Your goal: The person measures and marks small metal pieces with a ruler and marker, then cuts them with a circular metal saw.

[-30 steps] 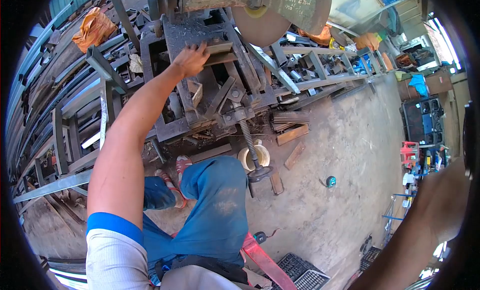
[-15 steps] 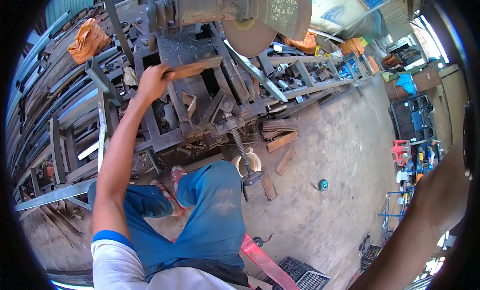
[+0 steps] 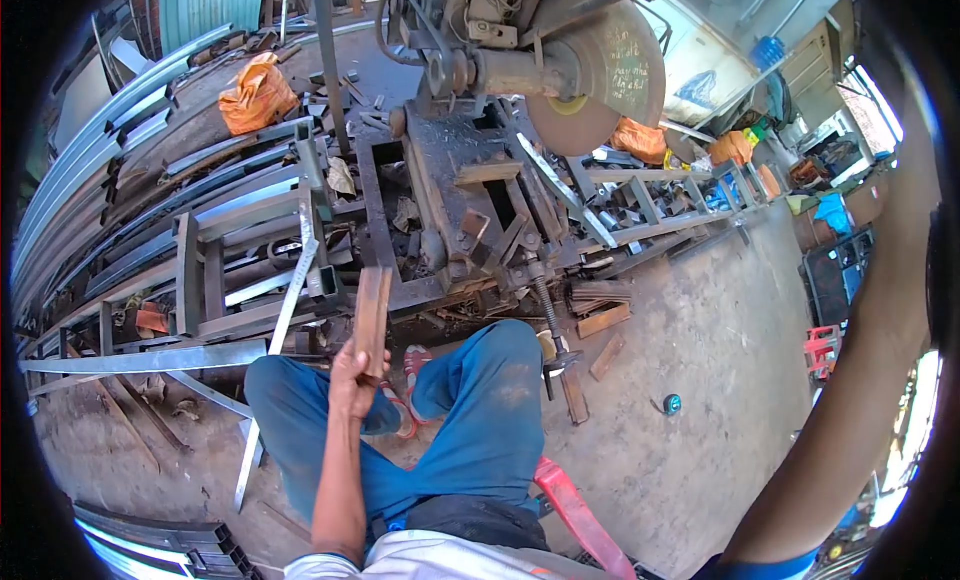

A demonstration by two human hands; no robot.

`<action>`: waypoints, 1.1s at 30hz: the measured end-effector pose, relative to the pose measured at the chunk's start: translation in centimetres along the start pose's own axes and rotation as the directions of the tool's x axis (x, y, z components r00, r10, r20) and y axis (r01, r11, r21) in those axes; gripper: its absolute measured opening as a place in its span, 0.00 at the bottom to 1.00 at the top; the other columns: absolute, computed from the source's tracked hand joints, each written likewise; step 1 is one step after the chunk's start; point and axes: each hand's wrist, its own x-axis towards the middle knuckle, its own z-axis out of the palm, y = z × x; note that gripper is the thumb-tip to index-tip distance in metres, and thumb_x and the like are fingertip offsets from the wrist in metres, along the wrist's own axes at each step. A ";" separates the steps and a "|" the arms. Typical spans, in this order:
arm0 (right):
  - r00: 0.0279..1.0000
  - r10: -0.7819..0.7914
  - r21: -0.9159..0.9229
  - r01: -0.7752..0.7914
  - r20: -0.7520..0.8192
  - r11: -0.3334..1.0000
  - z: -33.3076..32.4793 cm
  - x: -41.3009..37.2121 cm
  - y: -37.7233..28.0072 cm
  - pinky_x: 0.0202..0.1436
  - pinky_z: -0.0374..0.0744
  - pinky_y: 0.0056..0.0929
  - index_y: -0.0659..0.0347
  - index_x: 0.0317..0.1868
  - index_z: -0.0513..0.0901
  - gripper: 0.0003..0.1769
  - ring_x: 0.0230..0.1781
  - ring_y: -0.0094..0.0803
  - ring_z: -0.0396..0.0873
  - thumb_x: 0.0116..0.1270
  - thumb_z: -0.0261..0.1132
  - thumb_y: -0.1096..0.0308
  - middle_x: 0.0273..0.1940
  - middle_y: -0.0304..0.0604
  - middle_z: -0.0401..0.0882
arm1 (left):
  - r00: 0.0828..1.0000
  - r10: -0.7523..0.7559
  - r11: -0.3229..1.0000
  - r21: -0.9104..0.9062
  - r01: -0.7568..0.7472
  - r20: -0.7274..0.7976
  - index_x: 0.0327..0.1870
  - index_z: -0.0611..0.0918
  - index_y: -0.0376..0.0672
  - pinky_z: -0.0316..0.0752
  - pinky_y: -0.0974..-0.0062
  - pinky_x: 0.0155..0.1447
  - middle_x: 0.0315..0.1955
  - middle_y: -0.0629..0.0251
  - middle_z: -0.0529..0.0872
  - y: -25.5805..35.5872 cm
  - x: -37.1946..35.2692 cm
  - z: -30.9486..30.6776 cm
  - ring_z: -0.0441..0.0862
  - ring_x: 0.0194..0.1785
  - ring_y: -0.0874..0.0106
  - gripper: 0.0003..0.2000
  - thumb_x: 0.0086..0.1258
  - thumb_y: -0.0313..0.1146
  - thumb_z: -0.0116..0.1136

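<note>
My left hand (image 3: 352, 382) is closed around the lower end of a rusty flat metal piece (image 3: 373, 308). The piece points upward, above my left knee and in front of the cut-off saw. The saw's round abrasive disc (image 3: 570, 128) hangs over the bed under a guard (image 3: 622, 65) with handwriting on it. Another short metal piece (image 3: 488, 174) lies on the bed near the disc. Below it, the clamp screw (image 3: 545, 305) leads to a small handwheel (image 3: 563, 362). My right forearm (image 3: 850, 380) rises along the right edge; its hand is out of sight.
Long metal profiles (image 3: 110, 190) and a welded frame (image 3: 190, 270) crowd the left. An orange bag (image 3: 258, 95) lies behind them. Rusty offcuts (image 3: 600, 305) are stacked right of the clamp, and a tape measure (image 3: 671, 404) sits on the concrete floor. A red strip (image 3: 580, 515) is beside my leg.
My left hand has come back from the saw bed toward my lap, holding the rusty piece, now turned upward. The view has shifted left, and my right forearm appears higher.
</note>
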 end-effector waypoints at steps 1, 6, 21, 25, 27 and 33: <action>1.000 -0.011 0.007 0.011 -0.004 1.000 0.0 0.7 0.0 0.30 0.80 0.39 0.62 0.35 0.79 0.15 0.24 0.36 0.78 0.76 0.56 0.60 0.26 0.44 0.77 | 1.000 -0.017 0.997 -0.077 0.018 0.018 0.61 0.76 0.35 0.88 0.68 0.43 0.44 0.57 0.86 -0.9 -0.6 -1.1 0.88 0.41 0.64 0.29 0.62 0.35 0.75; 0.975 0.200 0.169 -0.182 -0.097 0.969 -5.2 -0.4 2.6 0.41 0.80 0.40 0.59 0.48 0.77 0.20 0.37 0.38 0.75 0.79 0.50 0.51 0.40 0.43 0.76 | 0.972 -0.064 0.993 -0.083 0.085 0.227 0.60 0.75 0.35 0.88 0.66 0.44 0.41 0.58 0.86 2.7 -3.7 2.5 0.88 0.39 0.63 0.29 0.59 0.31 0.74; 0.183 0.978 0.149 -0.975 0.103 0.167 4.0 -68.3 0.8 0.29 0.79 0.24 0.58 0.34 0.77 0.15 0.24 0.26 0.82 0.79 0.60 0.59 0.26 0.42 0.85 | 0.863 -0.342 0.825 -0.322 0.465 0.372 0.60 0.74 0.29 0.57 0.80 0.19 0.28 0.67 0.72 3.3 -1.7 3.5 0.63 0.16 0.78 0.48 0.68 0.77 0.43; -0.001 0.906 0.051 -0.998 0.423 -0.025 6.8 -70.5 2.2 0.30 0.80 0.24 0.58 0.37 0.80 0.14 0.26 0.26 0.84 0.78 0.59 0.58 0.28 0.40 0.86 | 0.870 -0.299 0.893 -0.207 0.400 0.391 0.67 0.68 0.29 0.59 0.79 0.23 0.35 0.64 0.72 4.9 -1.1 6.6 0.65 0.22 0.77 0.43 0.71 0.66 0.52; -0.054 0.887 0.090 -0.990 0.459 -0.107 7.8 -71.8 4.1 0.31 0.80 0.25 0.57 0.37 0.80 0.14 0.27 0.26 0.85 0.78 0.60 0.58 0.28 0.40 0.86 | 0.888 -0.293 0.920 -0.147 0.363 0.354 0.65 0.71 0.32 0.62 0.77 0.26 0.38 0.61 0.75 4.9 0.2 7.9 0.66 0.25 0.76 0.33 0.71 0.53 0.55; -0.143 0.820 0.277 -0.897 0.554 -0.344 9.7 -73.8 7.9 0.35 0.84 0.31 0.51 0.45 0.80 0.11 0.28 0.31 0.85 0.77 0.59 0.54 0.31 0.37 0.83 | 0.920 -0.327 0.931 0.242 0.274 0.217 0.63 0.74 0.32 0.67 0.74 0.32 0.44 0.57 0.81 4.7 8.7 15.1 0.71 0.30 0.71 0.32 0.62 0.47 0.59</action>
